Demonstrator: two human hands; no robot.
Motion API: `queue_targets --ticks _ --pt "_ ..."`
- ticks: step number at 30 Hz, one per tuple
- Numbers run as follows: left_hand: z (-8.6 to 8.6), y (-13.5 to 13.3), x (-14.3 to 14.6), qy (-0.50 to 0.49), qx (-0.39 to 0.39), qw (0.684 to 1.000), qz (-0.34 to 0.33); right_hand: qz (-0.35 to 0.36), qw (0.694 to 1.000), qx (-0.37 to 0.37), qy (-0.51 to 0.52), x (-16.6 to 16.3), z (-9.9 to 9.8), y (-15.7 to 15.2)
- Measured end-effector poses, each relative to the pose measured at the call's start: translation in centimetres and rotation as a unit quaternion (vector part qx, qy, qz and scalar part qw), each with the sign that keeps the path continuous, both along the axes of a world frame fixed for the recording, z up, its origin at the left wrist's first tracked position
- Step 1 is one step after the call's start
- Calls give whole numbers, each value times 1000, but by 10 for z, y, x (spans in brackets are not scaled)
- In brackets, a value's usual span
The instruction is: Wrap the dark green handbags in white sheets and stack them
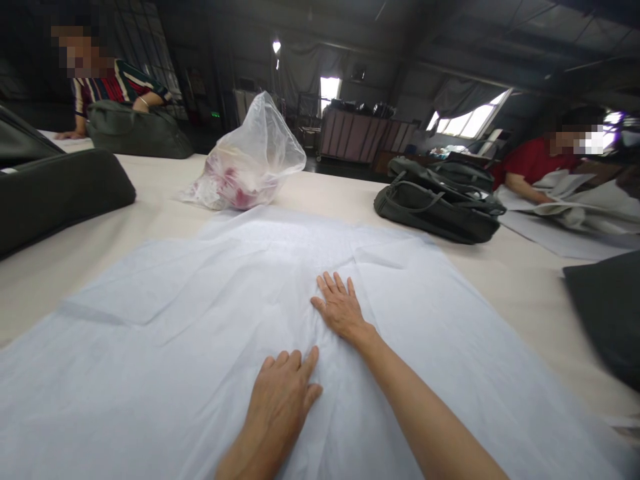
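A large, thin, pale bluish-white sheet lies spread over the table in front of me, with soft creases running through its middle. My right hand rests palm down on it near the centre, fingers spread. Closer to me and a little to the left, my left hand also touches the sheet. Its forefinger and thumb stretch out to the right, while the other fingers bend slightly. Neither hand holds anything that I can see. Whether the sheet is paper or cloth cannot be told.
A clear plastic bag with pinkish contents stands beyond the sheet on the cream tabletop. Dark green bags lie at right, others at left. One person handles a bag; another in red handles pale material.
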State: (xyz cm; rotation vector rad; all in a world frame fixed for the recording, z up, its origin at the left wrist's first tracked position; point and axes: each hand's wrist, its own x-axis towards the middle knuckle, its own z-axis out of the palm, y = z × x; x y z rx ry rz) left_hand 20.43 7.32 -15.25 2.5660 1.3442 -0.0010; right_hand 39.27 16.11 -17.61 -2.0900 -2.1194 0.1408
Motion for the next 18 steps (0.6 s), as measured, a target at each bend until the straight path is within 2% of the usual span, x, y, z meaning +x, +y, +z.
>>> queue_targets --ticks 6,9,11,14,18 --pt "-1 0 2 -7 6 1000 4 -10 999 15 38 3 -1 6" --pt "0 -1 2 -6 7 1000 8 -78 990 67 95 9 -3 2" --pt "0 0 2 -7 9 1000 8 -112 985 71 113 14 -5 -4" --pt "-1 0 4 0 11 1000 9 -105 989 55 94 21 -10 -16" --pt "4 -1 8 20 7 1000 3 -91 987 93 96 26 -17 -33"
